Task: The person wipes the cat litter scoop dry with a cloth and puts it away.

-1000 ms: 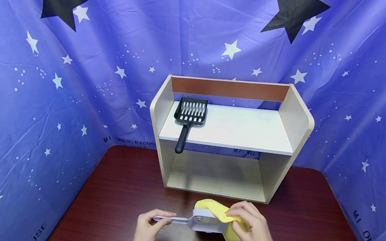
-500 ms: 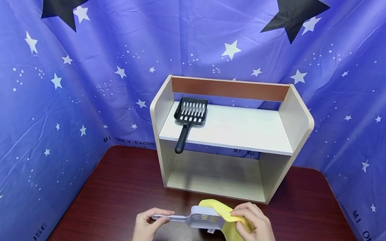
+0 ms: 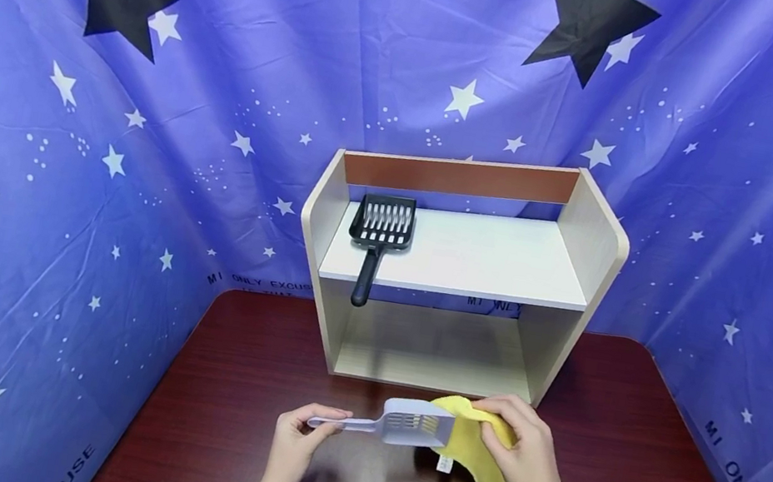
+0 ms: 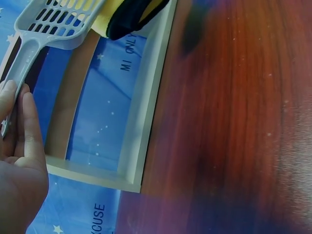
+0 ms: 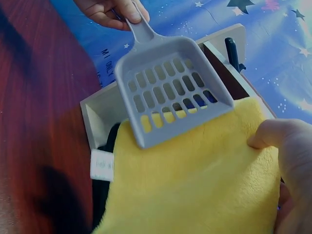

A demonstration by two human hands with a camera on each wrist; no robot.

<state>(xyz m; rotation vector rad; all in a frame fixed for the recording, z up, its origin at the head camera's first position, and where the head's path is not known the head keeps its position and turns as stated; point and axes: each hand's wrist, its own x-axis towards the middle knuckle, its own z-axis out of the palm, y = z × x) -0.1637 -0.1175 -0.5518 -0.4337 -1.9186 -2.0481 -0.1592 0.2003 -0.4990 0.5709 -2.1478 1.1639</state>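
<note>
**A thin pinch on the grey scoop (image 3: 410, 439) could let it twist**

My left fingers (image 4: 30, 117) are nearly together on the slim handle (image 4: 24, 61), thumb on one face and fingertips on the other, gripping only its far end. That is where I would expect trouble first: the broad slotted part sits well out ahead of my pinch, so a hard rub at the front could roll the handle between thumb and fingers.

My right fingers (image 3: 513, 413) are bent over the upper part of a yellow cloth (image 5: 195, 180), the thumb pressing into its plush face; the fingertips behind it are mostly hidden from me. The rest of the cloth hangs loose, with a dark backing and a white tag (image 5: 102, 165) at one side. That slack could bunch up or catch in the slots, and a sharp pull might then jerk the scoop out of my left grip.

The scoop is between my two hands, held up above the counter (image 3: 238, 411). Its front edge overlaps the cloth, and yellow shows through the openings nearest that edge; how firmly the two press together I can't tell. Should the pinch give way, the scoop would likely drop onto the counter.

Beyond stands the shelf unit (image 3: 491, 249). On its upper level lies a black scoop (image 3: 372, 254), its handle jutting past the front, where a careless lift of my arm could knock it down.
</note>
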